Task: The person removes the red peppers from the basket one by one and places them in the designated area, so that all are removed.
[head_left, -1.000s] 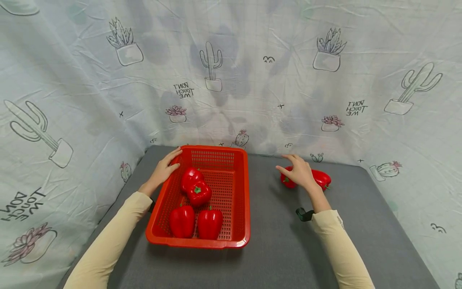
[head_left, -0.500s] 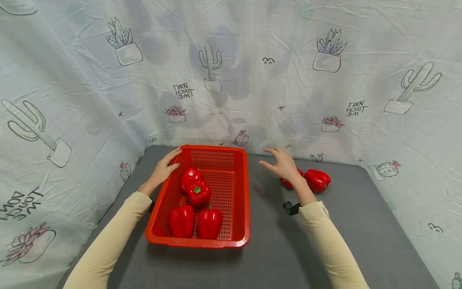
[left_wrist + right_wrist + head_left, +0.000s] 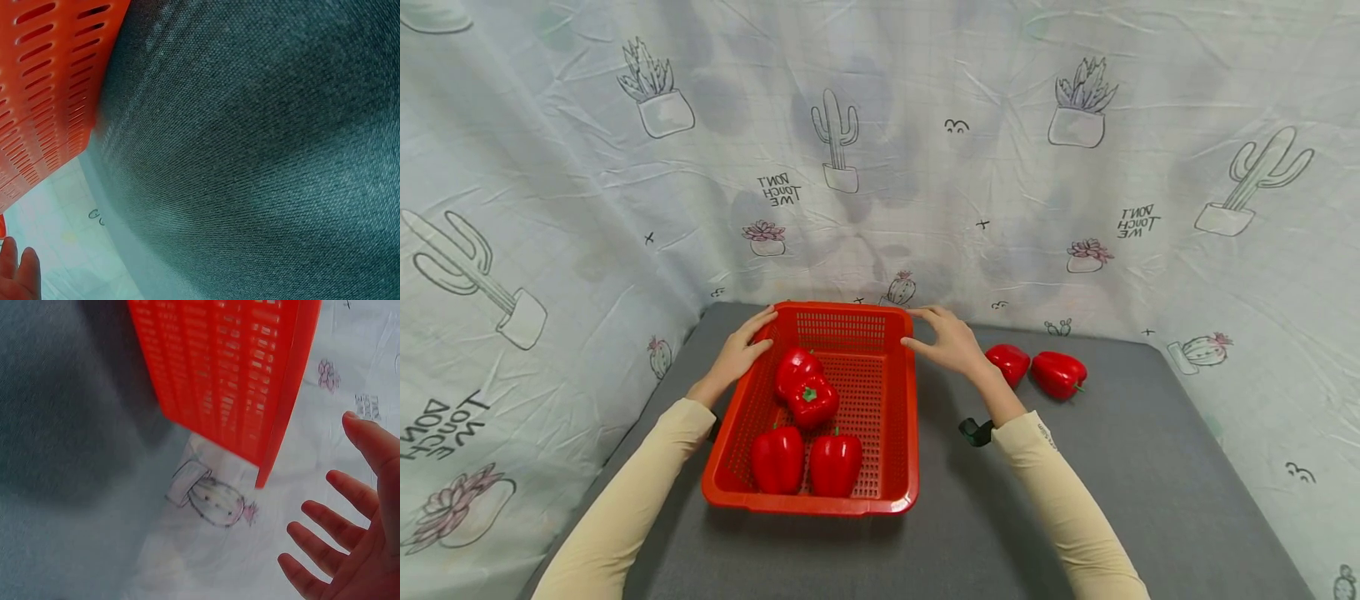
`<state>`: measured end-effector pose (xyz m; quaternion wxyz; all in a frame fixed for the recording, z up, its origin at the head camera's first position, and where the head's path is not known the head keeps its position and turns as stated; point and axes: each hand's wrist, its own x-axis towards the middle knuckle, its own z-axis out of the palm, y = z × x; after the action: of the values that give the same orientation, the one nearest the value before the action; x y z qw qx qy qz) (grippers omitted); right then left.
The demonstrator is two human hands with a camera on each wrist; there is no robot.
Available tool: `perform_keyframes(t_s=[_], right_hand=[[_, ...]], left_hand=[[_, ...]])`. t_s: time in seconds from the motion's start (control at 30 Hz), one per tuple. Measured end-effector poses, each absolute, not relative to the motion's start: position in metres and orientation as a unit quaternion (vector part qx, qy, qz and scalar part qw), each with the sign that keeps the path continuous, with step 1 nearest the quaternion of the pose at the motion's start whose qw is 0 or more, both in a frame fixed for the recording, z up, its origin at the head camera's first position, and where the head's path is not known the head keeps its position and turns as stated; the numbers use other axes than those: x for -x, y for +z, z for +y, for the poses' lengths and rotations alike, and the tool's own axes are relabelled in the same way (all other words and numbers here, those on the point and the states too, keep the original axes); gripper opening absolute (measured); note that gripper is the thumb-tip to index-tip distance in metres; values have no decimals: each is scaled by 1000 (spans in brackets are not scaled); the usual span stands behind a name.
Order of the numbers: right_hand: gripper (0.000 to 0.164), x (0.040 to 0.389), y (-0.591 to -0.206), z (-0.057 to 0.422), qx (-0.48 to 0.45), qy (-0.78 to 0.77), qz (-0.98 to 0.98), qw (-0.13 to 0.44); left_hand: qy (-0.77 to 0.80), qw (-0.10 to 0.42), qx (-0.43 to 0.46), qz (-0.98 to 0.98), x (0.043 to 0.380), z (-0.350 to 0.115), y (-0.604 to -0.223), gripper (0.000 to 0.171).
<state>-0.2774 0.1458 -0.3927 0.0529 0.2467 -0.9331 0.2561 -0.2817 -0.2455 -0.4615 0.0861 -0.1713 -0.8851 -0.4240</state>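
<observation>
A red slotted plastic basket (image 3: 808,502) stands on the grey table, with several red bell peppers (image 3: 778,460) inside it. My left hand (image 3: 734,360) rests along the basket's left rim near the far corner, fingers straight. In the left wrist view its fingertips (image 3: 27,269) show beside the slotted basket wall (image 3: 47,94). At the far right corner, my right hand (image 3: 950,342) has its fingertips right at the rim, thumb and fingers apart. The right wrist view shows that hand (image 3: 359,550) with its fingers spread and nothing between them, close to the basket's side (image 3: 215,369).
Two more red bell peppers lie on the table right of the basket, one (image 3: 1008,364) close behind my right forearm and the other (image 3: 1059,374) beside it. A pale cloth (image 3: 880,167) printed with cacti hangs at the back and sides of the grey table (image 3: 1120,467).
My right hand has moved left from above the two loose bell peppers to the basket's right rim, bringing both peppers into view. The left hand and the basket have stayed in place.
</observation>
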Motion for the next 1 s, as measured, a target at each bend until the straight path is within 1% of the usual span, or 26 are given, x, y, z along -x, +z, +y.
perform_keyframes(t_s=[0.37,0.8,1.0], right_hand=[[57,272,-387,119,-283,255,-924,26],[61,262,-393,95,-335,251,-908,-16],[65,258,-398,85,-369,244,-896,-32]], left_hand=[[-425,93,173,-884,281,-245,-462,50],[-426,91,171,-884,278,-243,-464,50],[-423,99,175,-883,276,-243,-467,50]])
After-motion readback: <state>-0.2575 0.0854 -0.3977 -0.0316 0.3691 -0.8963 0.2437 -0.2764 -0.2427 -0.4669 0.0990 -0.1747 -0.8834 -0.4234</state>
